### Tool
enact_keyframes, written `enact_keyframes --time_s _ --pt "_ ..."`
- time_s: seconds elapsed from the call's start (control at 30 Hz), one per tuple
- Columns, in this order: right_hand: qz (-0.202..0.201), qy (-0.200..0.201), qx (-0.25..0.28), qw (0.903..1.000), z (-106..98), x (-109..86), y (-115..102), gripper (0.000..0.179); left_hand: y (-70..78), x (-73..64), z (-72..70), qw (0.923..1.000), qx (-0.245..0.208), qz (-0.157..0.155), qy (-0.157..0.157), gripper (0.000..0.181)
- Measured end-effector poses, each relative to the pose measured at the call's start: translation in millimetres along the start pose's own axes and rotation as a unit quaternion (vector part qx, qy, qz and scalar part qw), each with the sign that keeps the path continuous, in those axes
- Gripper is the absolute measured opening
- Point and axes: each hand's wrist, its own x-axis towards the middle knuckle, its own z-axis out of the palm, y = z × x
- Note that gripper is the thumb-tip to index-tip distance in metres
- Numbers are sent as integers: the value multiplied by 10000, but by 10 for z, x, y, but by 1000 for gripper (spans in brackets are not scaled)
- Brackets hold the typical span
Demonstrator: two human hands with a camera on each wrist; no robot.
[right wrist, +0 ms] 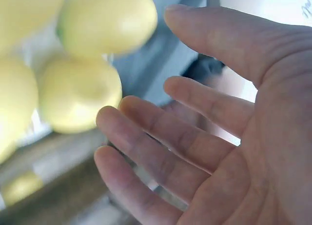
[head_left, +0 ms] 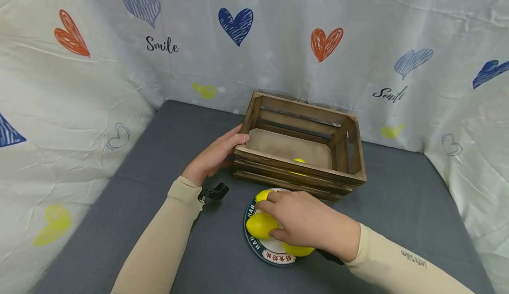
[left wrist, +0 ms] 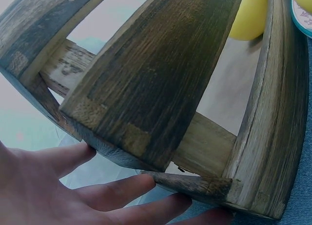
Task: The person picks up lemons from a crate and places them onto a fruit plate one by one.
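Note:
A wooden slatted crate (head_left: 300, 170) stands at the back of the table. My left hand (head_left: 216, 152) touches its left end, the thumb at the rim. In the left wrist view the fingers (left wrist: 117, 192) lie fairly straight against the crate's end. Over a round plate (head_left: 256, 250) with a dark patterned rim hovers my right hand (head_left: 302, 221), partly hiding several yellow lemons (head_left: 260, 226). The right wrist view shows that hand's fingers (right wrist: 161, 156) spread and loosely bent, apart from the blurred lemons (right wrist: 80, 94). One lemon (head_left: 299, 160) shows inside the crate.
The table (head_left: 159, 161) has a dark grey cover. White curtains (head_left: 278, 33) with printed hearts hang behind it and along both sides. The plate sits just in front of the crate's long near side. A black band (head_left: 214, 191) circles the left wrist.

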Motion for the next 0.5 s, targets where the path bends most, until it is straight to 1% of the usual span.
enact_keyframes --time_s 0.17,0.37,0.43,0.5 --pt "-64 250 92 9996 -339 -50 128 51 21 -18 -4 10000 -12 27 -10 87" --pt "-72 400 357 9985 -779 -19 369 48 15 -36 -9 10000 -12 8 8 86" --pt "10 496 375 9981 -890 0 476 48 17 -40 -4 10000 -13 16 -3 86" --pt "204 537 413 9975 -974 23 585 48 26 -45 7 10000 -26 36 -3 86"
